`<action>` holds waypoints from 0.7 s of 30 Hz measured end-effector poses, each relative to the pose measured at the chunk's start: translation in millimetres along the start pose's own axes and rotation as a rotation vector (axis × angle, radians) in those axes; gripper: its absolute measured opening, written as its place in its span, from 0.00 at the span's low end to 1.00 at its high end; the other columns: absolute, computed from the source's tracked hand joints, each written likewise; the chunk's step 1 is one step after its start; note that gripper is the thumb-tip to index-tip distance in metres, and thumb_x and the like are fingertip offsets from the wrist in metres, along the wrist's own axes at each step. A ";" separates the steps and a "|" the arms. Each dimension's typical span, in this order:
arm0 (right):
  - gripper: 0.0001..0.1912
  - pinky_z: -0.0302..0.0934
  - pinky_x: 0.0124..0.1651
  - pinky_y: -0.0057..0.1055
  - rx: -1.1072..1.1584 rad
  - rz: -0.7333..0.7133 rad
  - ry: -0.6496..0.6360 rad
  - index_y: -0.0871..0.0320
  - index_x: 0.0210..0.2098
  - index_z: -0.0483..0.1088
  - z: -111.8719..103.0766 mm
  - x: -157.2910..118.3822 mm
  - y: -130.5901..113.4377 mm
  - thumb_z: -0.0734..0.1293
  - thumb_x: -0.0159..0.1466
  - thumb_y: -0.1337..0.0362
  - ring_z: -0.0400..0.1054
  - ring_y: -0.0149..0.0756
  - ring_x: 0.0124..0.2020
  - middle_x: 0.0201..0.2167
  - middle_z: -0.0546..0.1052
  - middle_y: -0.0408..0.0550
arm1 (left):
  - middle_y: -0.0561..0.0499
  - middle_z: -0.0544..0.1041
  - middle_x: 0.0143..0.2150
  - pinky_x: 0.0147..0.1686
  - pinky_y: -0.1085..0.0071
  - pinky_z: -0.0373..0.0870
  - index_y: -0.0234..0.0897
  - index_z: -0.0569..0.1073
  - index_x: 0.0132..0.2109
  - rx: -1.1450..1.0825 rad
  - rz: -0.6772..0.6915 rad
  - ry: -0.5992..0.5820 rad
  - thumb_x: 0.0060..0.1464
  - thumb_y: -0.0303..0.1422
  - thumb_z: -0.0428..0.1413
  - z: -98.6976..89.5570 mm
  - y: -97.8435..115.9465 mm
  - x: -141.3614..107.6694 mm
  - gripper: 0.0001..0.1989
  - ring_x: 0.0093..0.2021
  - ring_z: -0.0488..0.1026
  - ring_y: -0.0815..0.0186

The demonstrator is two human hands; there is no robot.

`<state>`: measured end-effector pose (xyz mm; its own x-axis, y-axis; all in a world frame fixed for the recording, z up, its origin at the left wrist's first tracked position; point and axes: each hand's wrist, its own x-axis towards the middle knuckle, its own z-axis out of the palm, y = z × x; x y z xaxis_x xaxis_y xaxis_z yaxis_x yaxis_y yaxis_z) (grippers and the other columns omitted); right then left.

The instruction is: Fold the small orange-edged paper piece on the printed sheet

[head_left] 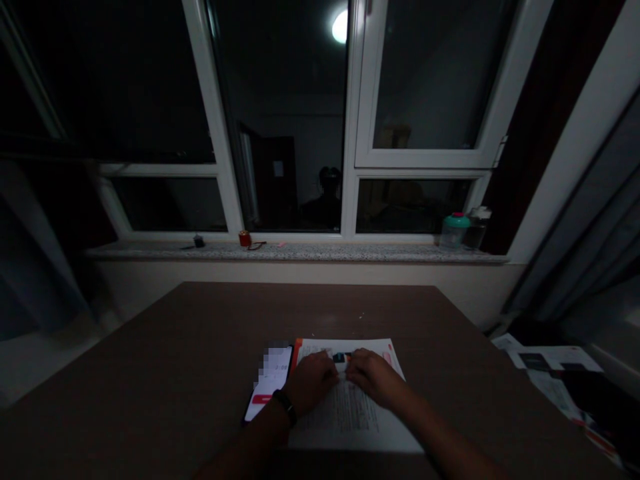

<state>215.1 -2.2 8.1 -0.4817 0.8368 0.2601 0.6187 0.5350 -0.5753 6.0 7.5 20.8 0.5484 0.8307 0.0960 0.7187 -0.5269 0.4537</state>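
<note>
A small white object with a dark teal part (341,361) is between my hands, above a printed sheet; its exact kind is too small and dim to make out. My left hand (314,379), with a dark band on the wrist, has its fingers closed at the object's left end. At the right end, the fingers of my right hand (371,375) are closed on it too. Under both hands lies the white printed page (350,427) with an orange edge at its upper left. A lit phone (273,373) lies beside the page, next to my left forearm.
The brown table (150,373) stands before a window. On the stone sill (320,252) are a small red-orange item (245,239), a small dark item (199,241), and a green-lidded bottle (454,230) beside a clear one (479,227). Papers (555,373) lie at the far right.
</note>
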 end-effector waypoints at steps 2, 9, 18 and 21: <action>0.05 0.56 0.41 0.27 0.033 0.045 0.027 0.57 0.30 0.73 2.8 0.6 2.8 0.66 0.62 0.70 0.67 0.34 0.38 0.31 0.74 0.44 | 0.51 0.75 0.36 0.41 0.69 0.62 0.37 0.74 0.34 -0.015 -0.025 0.012 0.57 0.29 0.55 1.1 -1.9 1.4 0.04 0.40 0.71 0.62; 0.03 0.53 0.33 0.25 0.105 0.166 0.057 0.58 0.28 0.71 8.6 3.6 7.0 0.67 0.59 0.70 0.65 0.31 0.29 0.25 0.71 0.40 | 0.52 0.76 0.35 0.38 0.70 0.61 0.37 0.73 0.34 -0.051 -0.099 0.037 0.56 0.33 0.55 6.4 -9.9 4.2 0.05 0.38 0.71 0.62; 0.04 0.50 0.30 0.23 0.111 0.201 0.063 0.57 0.28 0.71 12.2 5.9 7.9 0.68 0.56 0.72 0.62 0.29 0.26 0.23 0.69 0.38 | 0.53 0.76 0.33 0.36 0.70 0.61 0.38 0.72 0.32 -0.051 -0.151 0.015 0.52 0.32 0.56 5.1 -9.5 7.4 0.03 0.37 0.71 0.62; 0.05 0.49 0.29 0.23 0.110 0.197 0.058 0.57 0.29 0.70 11.7 5.2 7.3 0.68 0.56 0.72 0.62 0.29 0.26 0.23 0.68 0.38 | 0.53 0.76 0.33 0.36 0.71 0.61 0.38 0.71 0.33 -0.046 -0.166 0.013 0.52 0.31 0.57 3.9 -7.2 7.3 0.02 0.37 0.71 0.62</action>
<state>209.9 4.7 -3.8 -0.3198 0.9310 0.1762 0.6246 0.3469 -0.6997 6.5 16.6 14.8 0.4177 0.9082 0.0274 0.7784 -0.3732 0.5047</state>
